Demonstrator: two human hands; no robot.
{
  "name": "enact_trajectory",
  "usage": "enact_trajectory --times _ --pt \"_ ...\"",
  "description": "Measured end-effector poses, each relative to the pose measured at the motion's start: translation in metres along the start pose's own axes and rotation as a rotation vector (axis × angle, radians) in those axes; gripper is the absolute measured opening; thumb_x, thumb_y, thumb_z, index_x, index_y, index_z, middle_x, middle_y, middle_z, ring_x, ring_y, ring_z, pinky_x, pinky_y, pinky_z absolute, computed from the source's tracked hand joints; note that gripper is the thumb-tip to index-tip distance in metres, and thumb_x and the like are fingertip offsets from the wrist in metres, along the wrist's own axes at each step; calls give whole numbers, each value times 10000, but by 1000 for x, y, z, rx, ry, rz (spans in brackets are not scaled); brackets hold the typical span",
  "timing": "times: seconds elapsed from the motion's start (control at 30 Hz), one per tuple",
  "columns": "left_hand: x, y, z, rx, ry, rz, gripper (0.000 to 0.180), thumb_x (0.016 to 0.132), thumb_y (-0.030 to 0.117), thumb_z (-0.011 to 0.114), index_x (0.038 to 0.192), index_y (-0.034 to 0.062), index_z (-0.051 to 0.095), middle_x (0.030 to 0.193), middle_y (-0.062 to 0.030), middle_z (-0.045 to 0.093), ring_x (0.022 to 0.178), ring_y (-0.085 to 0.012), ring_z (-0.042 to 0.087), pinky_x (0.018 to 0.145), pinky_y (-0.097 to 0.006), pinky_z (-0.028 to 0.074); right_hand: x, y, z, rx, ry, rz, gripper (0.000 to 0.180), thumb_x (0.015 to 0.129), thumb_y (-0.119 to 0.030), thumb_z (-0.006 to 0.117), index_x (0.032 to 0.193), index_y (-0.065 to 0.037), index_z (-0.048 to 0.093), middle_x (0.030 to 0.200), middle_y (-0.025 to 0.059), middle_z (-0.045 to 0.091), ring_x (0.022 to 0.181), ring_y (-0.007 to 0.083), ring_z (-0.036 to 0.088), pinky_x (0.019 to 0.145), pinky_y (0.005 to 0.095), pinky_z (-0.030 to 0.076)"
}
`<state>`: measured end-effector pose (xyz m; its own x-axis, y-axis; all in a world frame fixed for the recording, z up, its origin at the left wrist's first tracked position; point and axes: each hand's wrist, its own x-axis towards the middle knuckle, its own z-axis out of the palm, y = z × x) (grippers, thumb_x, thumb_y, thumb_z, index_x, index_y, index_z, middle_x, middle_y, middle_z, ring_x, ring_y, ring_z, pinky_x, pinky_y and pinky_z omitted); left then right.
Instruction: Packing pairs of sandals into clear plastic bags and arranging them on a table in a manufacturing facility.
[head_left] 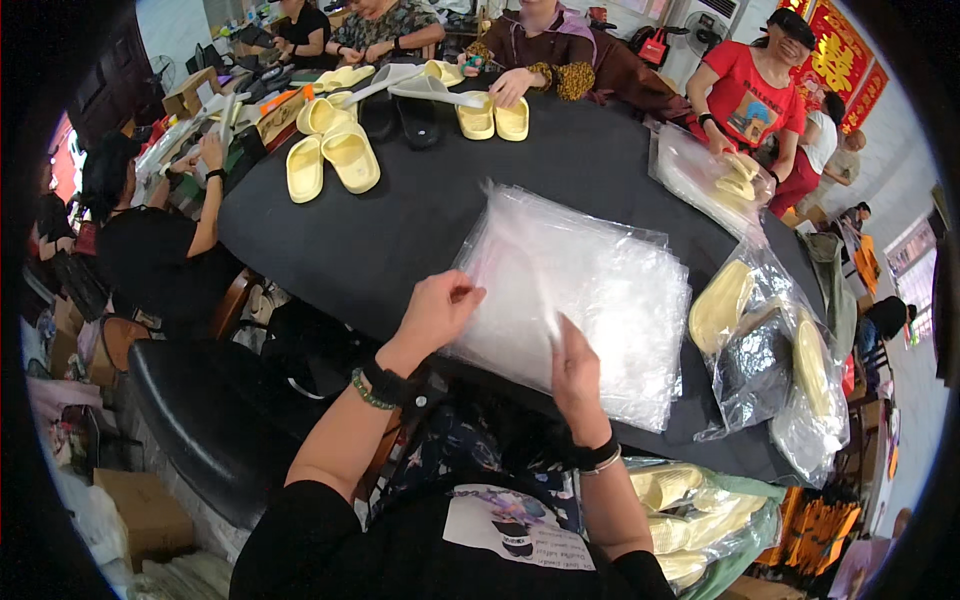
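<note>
A stack of clear plastic bags (625,310) lies on the black table in front of me. Over its left edge is my left hand (438,312), fingers curled and pressed together; whatever is between them, if anything, is too thin to make out. My right hand (578,375) is at the stack's lower middle, its fingers close together at a raised fold of the top bag. That fold runs upward from the fingertips as a bright crease. Farther right, clear bags hold pale yellow slippers (722,305) and a dark piece.
Pale yellow slippers (357,165) and black ones (419,122) stand at the table's (420,215) far side. Several people work around it; a person in red (750,95) handles a bagged slipper. A sack of yellow slippers (690,510) is beside my right forearm. A black stool (200,430) is left.
</note>
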<state>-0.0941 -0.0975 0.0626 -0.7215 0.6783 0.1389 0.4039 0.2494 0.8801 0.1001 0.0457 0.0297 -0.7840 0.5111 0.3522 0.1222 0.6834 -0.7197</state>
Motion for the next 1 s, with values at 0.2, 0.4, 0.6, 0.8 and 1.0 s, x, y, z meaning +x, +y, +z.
enact_trajectory --times 0.2,0.4,0.6,0.8,1.0 --pt "-16 -23 14 -136 -27 96 144 860 75 624 946 -39 641 839 -137 678 768 -216 658 696 -309 498 -1 -24 21 -152 -147 -182 671 825 -116 683 1415 7 389 1405 239 462 1319 428 419 1092 466 361" --pt "-15 -37 11 -163 -97 14 143 964 90 543 987 -20 632 873 -81 677 785 -161 650 711 -316 523 -2 -4 32 -269 -164 -186 650 811 -75 661 1394 29 392 1388 243 479 1309 423 435 1101 483 344" --pt "-15 -41 3 -718 -177 -404 407 1011 368 487 1184 3 533 936 -109 673 803 -201 672 722 -360 555 -3 6 37 -273 -127 -58 530 858 -58 570 1359 34 425 1356 242 512 1288 422 459 1086 491 359" --pt "8 -35 -8 -1050 -240 -618 530 992 500 471 1215 20 513 939 -99 664 783 -193 669 688 -316 549 -12 2 39 -430 -187 -68 488 893 -106 543 1349 32 438 1391 245 478 1306 427 438 1070 525 365" --pt "37 -50 -1 -741 -435 -495 342 949 209 612 1213 -6 570 1038 -96 667 880 -184 671 753 -335 563 -14 -8 16 -369 -320 -228 579 893 -237 650 1380 -4 441 1407 255 459 1350 446 383 1114 506 323"
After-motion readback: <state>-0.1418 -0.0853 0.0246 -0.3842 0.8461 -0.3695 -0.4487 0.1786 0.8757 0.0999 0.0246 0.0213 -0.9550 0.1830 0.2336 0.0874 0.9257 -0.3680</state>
